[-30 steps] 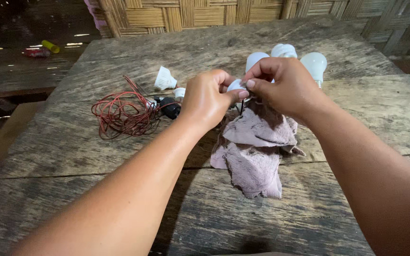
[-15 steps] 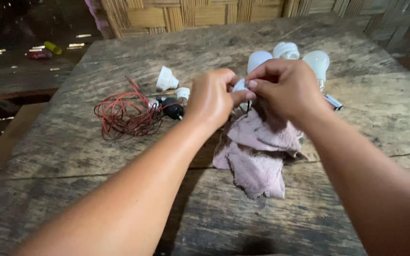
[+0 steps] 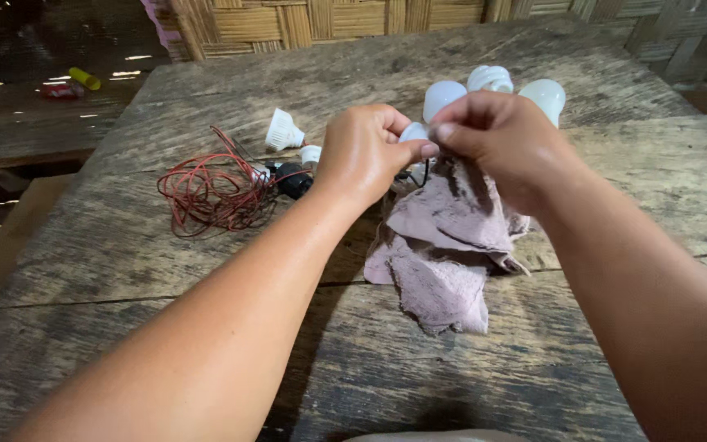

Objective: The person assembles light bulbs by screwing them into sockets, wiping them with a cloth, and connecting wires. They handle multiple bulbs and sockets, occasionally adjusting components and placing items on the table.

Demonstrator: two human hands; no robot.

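Observation:
My left hand (image 3: 366, 151) and my right hand (image 3: 501, 139) meet over a weathered wooden table (image 3: 206, 303). Between their fingertips sits a small white lamp part (image 3: 413, 131); the left hand pinches it. A pinkish-grey rag (image 3: 443, 245) is held by my right hand against that part and hangs down onto the boards. Just behind the hands stand three white bulbs (image 3: 491, 79), partly hidden by my fingers.
A tangle of red wire (image 3: 210, 192) lies left of the hands, with a black socket (image 3: 292, 180) and two small white lamp pieces (image 3: 282, 131) beside it. A woven bamboo wall (image 3: 353, 20) runs behind the table. A lower bench (image 3: 34, 115) at far left carries small coloured items.
Both hands stay together on the white part with the rag. The view has shifted slightly; the rag hangs much as before.

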